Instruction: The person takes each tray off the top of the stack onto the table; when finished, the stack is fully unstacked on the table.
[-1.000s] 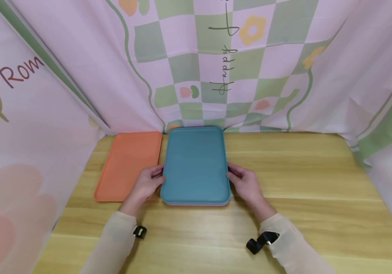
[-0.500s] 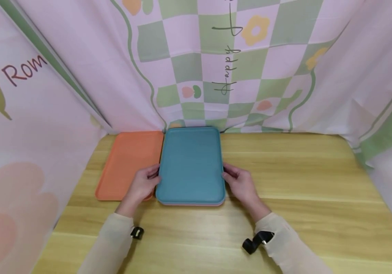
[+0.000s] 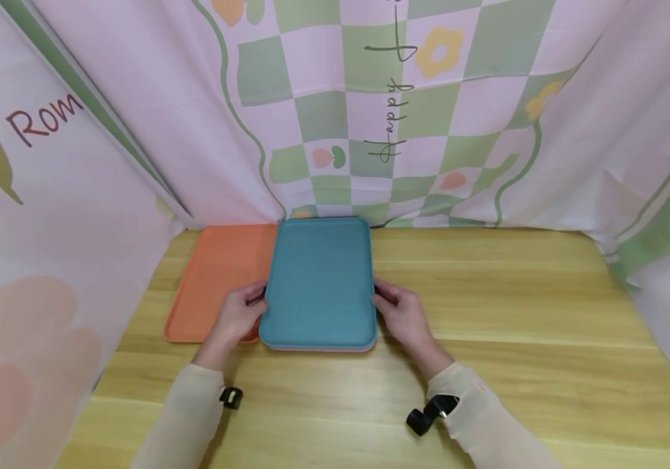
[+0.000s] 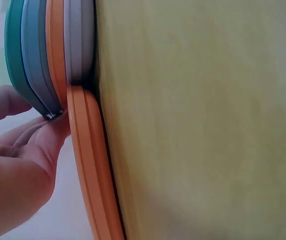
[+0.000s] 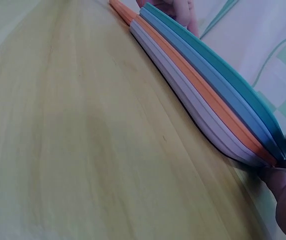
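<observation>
A stack of rectangular trays (image 3: 320,283) stands on the table, a teal one on top. Below it the left wrist view shows a blue tray (image 4: 35,45), an orange tray (image 4: 56,45) and a pale lilac tray (image 4: 79,40) at the bottom. My left hand (image 3: 237,314) grips the stack's left edge, thumb at the upper trays and fingers lower down. Opposite it, my right hand (image 3: 403,317) pinches the right edge. A separate orange tray (image 3: 226,273) lies flat on the left, its right side partly hidden by the stack and my left hand.
The wooden table (image 3: 510,339) extends to the right and toward me. A patterned curtain (image 3: 370,117) hangs along its back edge, close behind the trays. Another printed curtain (image 3: 65,215) borders the left side.
Both hands have shifted the stack to the left, from beside the single orange tray to against its right edge. The single orange tray shows little movement.
</observation>
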Demonstrator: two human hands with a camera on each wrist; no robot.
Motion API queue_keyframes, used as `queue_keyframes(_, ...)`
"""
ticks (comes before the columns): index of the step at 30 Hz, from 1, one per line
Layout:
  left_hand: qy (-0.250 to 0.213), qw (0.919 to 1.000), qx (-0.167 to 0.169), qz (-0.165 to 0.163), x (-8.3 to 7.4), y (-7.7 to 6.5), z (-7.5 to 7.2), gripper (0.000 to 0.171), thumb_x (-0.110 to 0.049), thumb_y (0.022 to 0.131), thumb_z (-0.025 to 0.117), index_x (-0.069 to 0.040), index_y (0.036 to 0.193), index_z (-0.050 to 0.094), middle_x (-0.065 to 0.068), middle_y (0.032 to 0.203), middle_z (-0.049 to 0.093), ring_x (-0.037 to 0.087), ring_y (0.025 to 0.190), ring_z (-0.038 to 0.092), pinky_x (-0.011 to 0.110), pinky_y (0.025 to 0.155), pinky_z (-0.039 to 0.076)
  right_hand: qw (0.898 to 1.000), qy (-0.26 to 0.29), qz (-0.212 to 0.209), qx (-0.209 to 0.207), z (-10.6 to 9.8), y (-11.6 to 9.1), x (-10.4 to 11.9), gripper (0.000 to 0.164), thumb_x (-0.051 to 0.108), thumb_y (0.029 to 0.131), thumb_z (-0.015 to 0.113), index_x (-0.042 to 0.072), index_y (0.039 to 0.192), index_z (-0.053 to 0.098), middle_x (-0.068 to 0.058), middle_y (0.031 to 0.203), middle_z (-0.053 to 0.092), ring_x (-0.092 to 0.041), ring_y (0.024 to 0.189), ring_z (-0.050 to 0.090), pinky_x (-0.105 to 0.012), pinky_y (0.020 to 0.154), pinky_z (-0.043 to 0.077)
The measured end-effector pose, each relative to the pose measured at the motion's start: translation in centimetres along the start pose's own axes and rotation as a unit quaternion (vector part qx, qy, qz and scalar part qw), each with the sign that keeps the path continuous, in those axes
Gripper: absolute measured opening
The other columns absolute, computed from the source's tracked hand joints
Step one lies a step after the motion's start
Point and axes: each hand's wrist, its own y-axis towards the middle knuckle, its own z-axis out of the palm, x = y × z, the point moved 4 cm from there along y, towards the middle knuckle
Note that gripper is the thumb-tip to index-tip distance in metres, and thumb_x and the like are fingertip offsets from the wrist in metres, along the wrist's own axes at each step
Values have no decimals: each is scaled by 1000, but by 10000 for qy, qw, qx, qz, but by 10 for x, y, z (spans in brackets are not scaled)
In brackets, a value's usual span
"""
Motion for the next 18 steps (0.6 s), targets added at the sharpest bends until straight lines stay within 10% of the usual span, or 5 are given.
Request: queue_keyframes(18,65,9992,379,-52,-3,2,-4,54,-4,105,57,1,158,50,26,156,58,38,149,54,45,116,51,10000,14,-37,-65,4,0,2,43,4,107,63,-4,149,61,-23,150,63,-36,145,58,-49,117,51)
